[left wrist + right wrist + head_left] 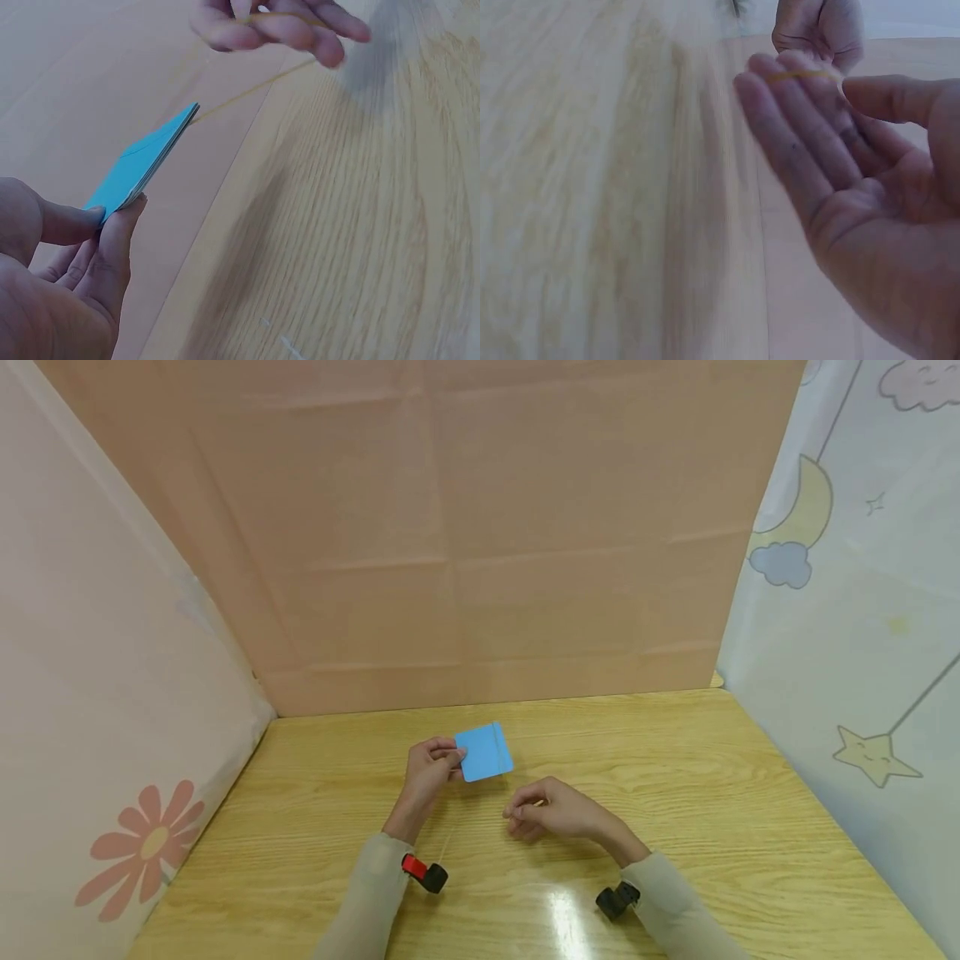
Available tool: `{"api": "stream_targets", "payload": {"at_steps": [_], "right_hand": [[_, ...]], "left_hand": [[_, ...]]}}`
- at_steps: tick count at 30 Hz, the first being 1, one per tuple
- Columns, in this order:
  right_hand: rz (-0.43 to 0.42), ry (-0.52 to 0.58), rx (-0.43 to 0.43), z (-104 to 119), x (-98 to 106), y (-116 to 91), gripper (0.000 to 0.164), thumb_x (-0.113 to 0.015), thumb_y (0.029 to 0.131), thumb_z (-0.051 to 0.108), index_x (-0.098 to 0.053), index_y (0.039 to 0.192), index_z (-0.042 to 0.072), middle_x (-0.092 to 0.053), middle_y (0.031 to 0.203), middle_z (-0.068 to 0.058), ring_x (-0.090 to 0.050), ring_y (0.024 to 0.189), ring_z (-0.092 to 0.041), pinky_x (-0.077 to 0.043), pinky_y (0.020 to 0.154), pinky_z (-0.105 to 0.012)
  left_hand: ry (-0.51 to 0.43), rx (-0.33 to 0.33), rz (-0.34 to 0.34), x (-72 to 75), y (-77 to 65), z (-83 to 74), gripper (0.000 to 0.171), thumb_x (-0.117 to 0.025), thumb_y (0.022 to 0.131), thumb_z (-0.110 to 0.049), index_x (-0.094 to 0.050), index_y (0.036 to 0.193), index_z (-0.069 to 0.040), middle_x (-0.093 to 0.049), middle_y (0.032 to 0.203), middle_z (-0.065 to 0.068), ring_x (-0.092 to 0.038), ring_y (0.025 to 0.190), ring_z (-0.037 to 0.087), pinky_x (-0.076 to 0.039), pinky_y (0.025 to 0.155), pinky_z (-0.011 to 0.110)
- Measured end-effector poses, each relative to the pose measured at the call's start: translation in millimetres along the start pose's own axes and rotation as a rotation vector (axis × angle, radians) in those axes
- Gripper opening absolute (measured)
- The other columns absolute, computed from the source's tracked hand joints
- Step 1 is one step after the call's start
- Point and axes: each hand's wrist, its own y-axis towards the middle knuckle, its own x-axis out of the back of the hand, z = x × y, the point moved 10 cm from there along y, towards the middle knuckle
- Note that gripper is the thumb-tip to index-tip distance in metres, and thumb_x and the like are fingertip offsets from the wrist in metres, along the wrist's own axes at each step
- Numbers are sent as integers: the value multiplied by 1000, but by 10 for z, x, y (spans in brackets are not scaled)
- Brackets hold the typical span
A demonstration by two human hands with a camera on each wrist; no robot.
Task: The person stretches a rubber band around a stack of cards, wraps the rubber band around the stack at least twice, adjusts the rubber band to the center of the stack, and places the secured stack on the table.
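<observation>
1. Left hand [431, 768]: thumb on top, fingers below, grip closed on near-left edge of a light-blue, square, rounded-corner stack of thin sheets [483, 752].
2. Blue stack is tilted, held above the light wood-grain table [675, 760], around the middle, left of the right hand [558, 810].
3. Right hand: fingers part bent, thumb close to them, grip holding a thin yellow elastic band [802, 73] that lies across the fingers; hand itself apart from stack.
4. Band runs taut from stack's far end to right fingers; thin line crosses stack near its right edge.
5. Far side: creased pinkish-brown sheet [525, 527]. Left: white sheet with pink flower [153, 843].
</observation>
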Motion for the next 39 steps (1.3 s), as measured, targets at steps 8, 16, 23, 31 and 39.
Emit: {"api": "stream_targets", "payload": {"at_steps": [8,16,23,31,39], "right_hand": [[-47,3,84,82,78,19,21,-63,104,5,-75,112,-11,-76,106,-30,-77,76,-21,-68,70,-43],[-158,-272,219,261,142,0,44,-88,86,29,-78,123,7,-58,103,-8,-54,82,-20,-49,67,-20],[-328,-676,330,498,97,-88,86,-86,83,42,-48,158,22,-41,104,-1,-33,72,-6,-35,64,-16],[-622,-975,157,549,155,-176,122,-80,78,68,-18,170,18,-56,110,-11,-31,52,-3,-33,50,-16],[-546,-615,-128,350,93,-147,119,-71,87,72,-11,170,10,-65,119,-17,-50,57,-11,-43,51,-24]], "left_hand": [[1,2,26,-83,-30,-6,17,-71,97,-1,-66,110,8,-72,86,6,-69,72,12,-64,70,32],[2,17,26,-120,-40,10,22,-72,98,-4,-67,115,9,-76,92,10,-72,75,13,-65,76,36],[-27,66,-3,-86,-28,72,26,-71,99,-5,-67,119,11,-76,94,10,-72,76,12,-65,75,30],[-64,116,-66,-73,-48,92,28,-69,100,-7,-66,121,11,-66,105,14,-68,82,13,-64,78,28],[-85,101,-157,-35,-26,87,22,-70,98,-2,-66,116,10,-72,88,8,-68,70,10,-63,69,28]]}}
